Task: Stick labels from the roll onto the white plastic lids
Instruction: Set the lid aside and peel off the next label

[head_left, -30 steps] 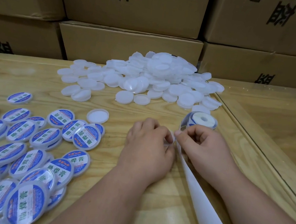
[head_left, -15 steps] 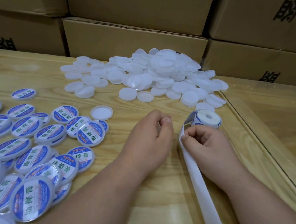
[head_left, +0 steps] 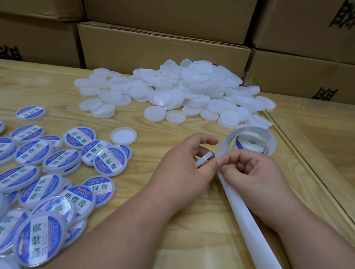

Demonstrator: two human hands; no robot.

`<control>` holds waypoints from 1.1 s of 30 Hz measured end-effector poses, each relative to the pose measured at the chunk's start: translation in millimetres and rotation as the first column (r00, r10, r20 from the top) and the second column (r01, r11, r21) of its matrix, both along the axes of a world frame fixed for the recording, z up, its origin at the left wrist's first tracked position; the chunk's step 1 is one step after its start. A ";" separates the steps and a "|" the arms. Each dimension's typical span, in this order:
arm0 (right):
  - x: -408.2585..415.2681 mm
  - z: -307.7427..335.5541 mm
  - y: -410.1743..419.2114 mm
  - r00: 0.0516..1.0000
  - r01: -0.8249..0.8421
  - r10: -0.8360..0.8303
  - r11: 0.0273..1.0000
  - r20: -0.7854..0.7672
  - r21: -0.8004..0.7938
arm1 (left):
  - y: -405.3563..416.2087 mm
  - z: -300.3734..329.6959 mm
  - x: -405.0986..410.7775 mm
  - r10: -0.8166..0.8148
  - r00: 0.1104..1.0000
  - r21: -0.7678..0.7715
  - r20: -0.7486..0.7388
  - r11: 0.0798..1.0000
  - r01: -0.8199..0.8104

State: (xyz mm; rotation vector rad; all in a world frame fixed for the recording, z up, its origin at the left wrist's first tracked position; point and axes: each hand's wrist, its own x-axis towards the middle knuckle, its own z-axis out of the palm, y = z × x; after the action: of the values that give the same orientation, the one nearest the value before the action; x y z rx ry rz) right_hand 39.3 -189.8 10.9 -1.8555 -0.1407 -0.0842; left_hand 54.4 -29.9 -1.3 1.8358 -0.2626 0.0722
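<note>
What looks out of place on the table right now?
Only one thing: a single unlabelled lid lies rim-up beside the labelled lids, apart from the heap of blank lids. The spent backing strip trails off the near edge. Nothing looks spilled or damaged.

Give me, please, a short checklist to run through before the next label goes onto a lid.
1. Lid in hand: ok, the left hand grips a white lid edge-on.
2. Strip under control: ok, the right hand pinches the backing strip by the label roll.
3. Label peeled free: cannot tell, the fingers hide it.
4. Lid's top face turned toward the label: cannot tell.
5. Blank lids left: ok, a pile of unlabelled lids lies behind.
6. Finished lids kept apart: ok, the labelled lids lie to the left.
</note>
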 end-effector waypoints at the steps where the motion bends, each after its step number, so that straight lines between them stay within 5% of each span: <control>1: -0.6 0.9 1.0 1.000 -0.005 0.005 1.000 -0.004 0.002 | -0.5 -0.3 0.2 -0.004 1.000 0.004 0.004 1.000 0.004; 16: -1.4 -0.8 -3.3 1.000 0.006 -0.006 1.000 -0.026 0.000 | 1.0 -1.1 1.4 -0.035 0.999 -0.114 -0.015 0.993 0.034; 25: 2.2 -5.6 -4.4 1.000 -0.020 0.018 0.991 -0.015 -0.134 | 0.7 -0.8 1.8 -0.041 0.999 -0.126 -0.016 0.991 0.039; 33: 3.5 -1.7 -11.7 0.989 -0.018 0.036 0.992 -0.141 0.124 | 1.7 5.2 -0.3 -0.029 1.000 -0.124 -0.012 0.992 0.027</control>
State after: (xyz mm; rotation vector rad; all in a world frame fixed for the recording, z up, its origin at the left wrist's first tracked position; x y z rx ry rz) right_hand 42.9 -201.4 9.3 -1.7299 -0.0598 0.0576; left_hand 54.1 -28.2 3.9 1.7087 -0.2685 0.0548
